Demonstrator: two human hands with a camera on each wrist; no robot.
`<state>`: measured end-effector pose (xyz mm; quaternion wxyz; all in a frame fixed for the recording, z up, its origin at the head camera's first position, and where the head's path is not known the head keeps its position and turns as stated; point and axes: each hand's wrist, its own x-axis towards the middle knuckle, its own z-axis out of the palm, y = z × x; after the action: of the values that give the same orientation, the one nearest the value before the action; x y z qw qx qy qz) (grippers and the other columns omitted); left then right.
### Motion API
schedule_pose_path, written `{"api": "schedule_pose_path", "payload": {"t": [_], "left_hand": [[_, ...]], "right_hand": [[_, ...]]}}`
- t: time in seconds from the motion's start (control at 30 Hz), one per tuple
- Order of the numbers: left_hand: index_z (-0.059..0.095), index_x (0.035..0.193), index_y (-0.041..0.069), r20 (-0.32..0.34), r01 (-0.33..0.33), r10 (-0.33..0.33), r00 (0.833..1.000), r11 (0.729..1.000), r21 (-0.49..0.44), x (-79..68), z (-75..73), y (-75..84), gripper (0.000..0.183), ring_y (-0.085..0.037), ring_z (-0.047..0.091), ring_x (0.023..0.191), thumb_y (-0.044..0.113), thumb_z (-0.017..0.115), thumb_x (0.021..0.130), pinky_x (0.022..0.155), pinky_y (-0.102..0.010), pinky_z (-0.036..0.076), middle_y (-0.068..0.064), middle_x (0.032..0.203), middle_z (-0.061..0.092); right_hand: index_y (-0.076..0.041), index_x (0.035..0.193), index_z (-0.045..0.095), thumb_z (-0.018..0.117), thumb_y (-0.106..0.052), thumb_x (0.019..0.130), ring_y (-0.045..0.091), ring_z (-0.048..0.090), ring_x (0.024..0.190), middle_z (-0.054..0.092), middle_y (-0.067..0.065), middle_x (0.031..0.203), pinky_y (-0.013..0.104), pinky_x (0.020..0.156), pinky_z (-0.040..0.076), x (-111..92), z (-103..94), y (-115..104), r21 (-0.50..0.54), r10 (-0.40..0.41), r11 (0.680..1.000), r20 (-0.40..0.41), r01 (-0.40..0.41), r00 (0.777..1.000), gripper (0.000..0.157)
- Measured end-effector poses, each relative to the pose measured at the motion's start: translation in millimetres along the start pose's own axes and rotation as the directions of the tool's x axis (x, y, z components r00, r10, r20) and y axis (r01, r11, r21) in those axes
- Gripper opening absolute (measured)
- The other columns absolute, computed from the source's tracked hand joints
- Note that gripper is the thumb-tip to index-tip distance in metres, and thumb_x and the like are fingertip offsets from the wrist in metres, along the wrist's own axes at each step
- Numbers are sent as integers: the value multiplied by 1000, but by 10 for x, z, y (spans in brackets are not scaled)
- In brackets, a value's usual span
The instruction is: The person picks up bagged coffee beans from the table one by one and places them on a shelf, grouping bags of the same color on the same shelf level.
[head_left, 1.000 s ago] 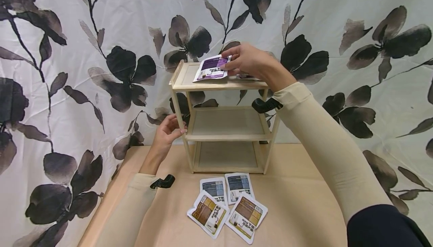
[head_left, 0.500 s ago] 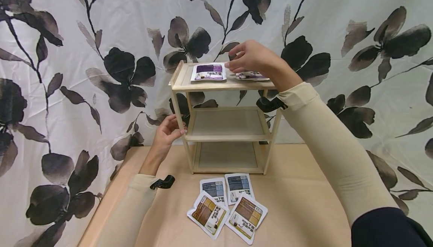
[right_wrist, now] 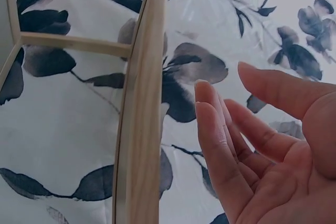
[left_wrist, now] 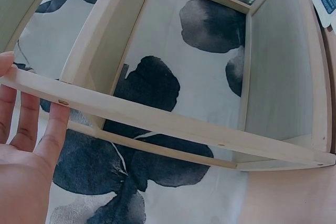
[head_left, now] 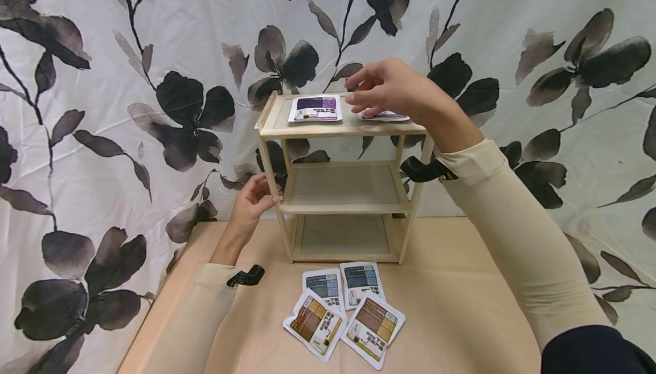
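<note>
A three-tier wooden shelf stands on the table. My left hand holds its left front post, thumb on one side and fingers on the other. Above the top tier my right hand hovers with relaxed fingers and nothing between them; the right wrist view also shows its fingers apart from the wood. One purple-and-white sachet lies flat on the left of the top tier. A second purple sachet lies to its right, partly hidden under my right hand.
On the table before the shelf lie two blue-labelled sachets and, overlapping them, brown-labelled sachets. A floral cloth hangs close behind the shelf. The middle tier and bottom tier sit below.
My right hand has let go of the left purple sachet, which now lies flat on the top tier, and has drawn away to the right. My left hand stays on the post.
</note>
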<state>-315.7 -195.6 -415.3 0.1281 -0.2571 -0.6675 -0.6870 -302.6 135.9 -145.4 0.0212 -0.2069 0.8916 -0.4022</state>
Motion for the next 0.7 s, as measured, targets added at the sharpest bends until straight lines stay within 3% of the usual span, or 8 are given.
{"api": "schedule_pose_path", "payload": {"t": [0.33, 0.57, 0.7], "left_hand": [[58, 133, 12, -3, -22, 22, 1000, 1000, 0, -33, 13, -8, 48, -22, 62, 103, -8, 67, 90, 92, -30, 52, -31, 114, 59], [58, 133, 12, -4, -9, 9, 1000, 1000, 7, -72, 36, 22, 47, -20, 62, 104, -7, 67, 91, 92, -30, 51, 0, 109, 67], [58, 133, 11, -2, -12, 12, 1000, 1000, 7, -76, 34, 29, 46, -19, 62, 103, -7, 67, 91, 91, -29, 51, 1, 108, 67]], "right_hand": [[-10, 140, 59, 73, -17, 95, 25, 65, 101, 66, 11, 115, 28, 86, 58, -242, 96, -22, -20, -102, 995, 37, 103, 994, 48], [-11, 143, 57, 74, -17, 94, 25, 67, 96, 69, 10, 119, 25, 81, 55, -375, 192, 20, -33, -137, 990, 76, 139, 988, 53], [-11, 144, 56, 75, -16, 93, 23, 69, 97, 69, 11, 120, 28, 84, 55, -417, 244, 80, -18, -167, 985, 98, 170, 981, 55]]}}
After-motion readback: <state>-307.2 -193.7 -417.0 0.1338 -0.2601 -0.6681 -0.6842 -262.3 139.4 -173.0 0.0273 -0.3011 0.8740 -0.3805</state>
